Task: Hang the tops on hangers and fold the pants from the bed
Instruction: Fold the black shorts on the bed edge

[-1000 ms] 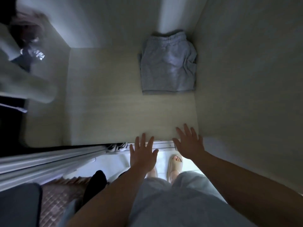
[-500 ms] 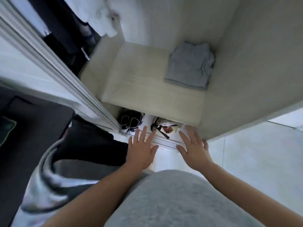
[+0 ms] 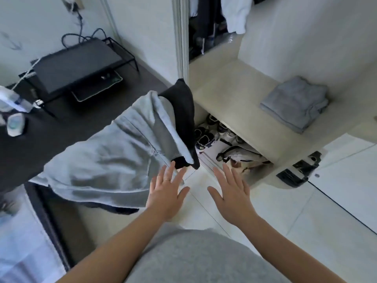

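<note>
Hovering above the white floor (image 3: 306, 211), my left hand (image 3: 166, 193) and right hand (image 3: 232, 193) are both spread flat, palms down, fingers straight and apart, with nothing in either; a thin ring sits on one left finger. Just past my left fingertips a light grey garment (image 3: 106, 160) hangs crumpled over the near edge of the dark desk (image 3: 51, 135). A black garment (image 3: 183, 111) is draped with it at the desk corner closest to the wardrobe, its lower end showing below the grey hem. Beyond my right hand, shoes (image 3: 206, 135) and a bag (image 3: 240, 156) sit on the floor under the wardrobe's pale shelf (image 3: 230, 92). At the shelf's right end, beside the side wall, lie the folded grey pants (image 3: 293, 103). Farther back on the desk stands a black wire riser (image 3: 77, 64), and hanging clothes (image 3: 206, 21) fill the wardrobe.
</note>
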`<action>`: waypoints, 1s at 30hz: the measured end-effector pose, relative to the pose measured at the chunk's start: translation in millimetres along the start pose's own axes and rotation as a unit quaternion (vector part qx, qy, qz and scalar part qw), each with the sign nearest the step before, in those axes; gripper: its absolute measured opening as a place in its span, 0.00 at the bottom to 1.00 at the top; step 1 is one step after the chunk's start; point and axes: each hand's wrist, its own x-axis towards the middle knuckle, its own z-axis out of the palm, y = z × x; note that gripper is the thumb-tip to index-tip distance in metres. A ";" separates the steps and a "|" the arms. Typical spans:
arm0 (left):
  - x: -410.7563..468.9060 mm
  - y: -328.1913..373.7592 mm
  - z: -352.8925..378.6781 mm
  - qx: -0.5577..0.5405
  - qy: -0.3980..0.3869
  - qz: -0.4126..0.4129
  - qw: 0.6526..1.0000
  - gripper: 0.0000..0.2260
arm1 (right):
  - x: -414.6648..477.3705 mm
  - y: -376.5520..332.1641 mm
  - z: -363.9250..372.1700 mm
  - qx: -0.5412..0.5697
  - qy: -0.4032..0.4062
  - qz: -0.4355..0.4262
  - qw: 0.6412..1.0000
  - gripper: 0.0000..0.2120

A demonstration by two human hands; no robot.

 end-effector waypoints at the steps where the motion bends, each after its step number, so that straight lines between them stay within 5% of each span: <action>1: -13.6 -12.1 0.6 -0.016 0.004 -0.023 1.000 0.28 | -2.7 -13.1 2.9 -0.002 -0.006 -0.024 1.000 0.30; 12: -210.9 -167.3 17.6 -0.117 0.114 -0.260 0.952 0.28 | -46.3 -205.7 78.1 -0.001 -0.134 -0.239 0.962 0.29; 20: -395.6 -277.4 45.1 -0.154 0.157 -0.424 0.879 0.28 | -126.6 -371.4 176.9 -0.098 -0.191 -0.399 0.892 0.30; 30: -572.5 -298.4 97.5 -0.209 0.186 -0.644 0.712 0.29 | -229.8 -519.2 274.9 -0.169 -0.289 -0.580 0.743 0.30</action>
